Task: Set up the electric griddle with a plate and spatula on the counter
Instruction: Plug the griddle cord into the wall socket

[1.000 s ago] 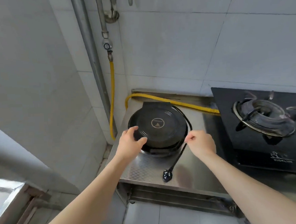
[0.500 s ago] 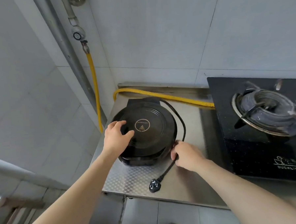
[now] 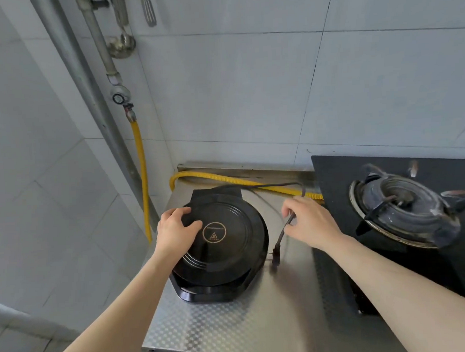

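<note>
The round black electric griddle (image 3: 229, 246) sits closed on the steel counter (image 3: 234, 326), near its left end. My left hand (image 3: 175, 230) rests flat on the lid's left side, fingers spread over it. My right hand (image 3: 309, 223) is just right of the griddle, pinched on the black power cord (image 3: 284, 229). The plug (image 3: 275, 255) dangles from it a little above the counter. The rest of the cord loops behind the griddle along the wall. A metal spatula (image 3: 148, 9) hangs on the tiled wall at the top. No plate is in view.
A black glass gas stove (image 3: 387, 167) with a burner (image 3: 401, 207) fills the counter's right side. A yellow gas hose (image 3: 142, 178) runs down the corner pipe and along the back wall. A ladle (image 3: 120, 44) hangs next to the spatula. The counter's edge drops off at front and left.
My right hand took hold of the cord and lifted it, so the plug left the counter's front and now hangs beside the griddle. My left hand stayed on the lid.
</note>
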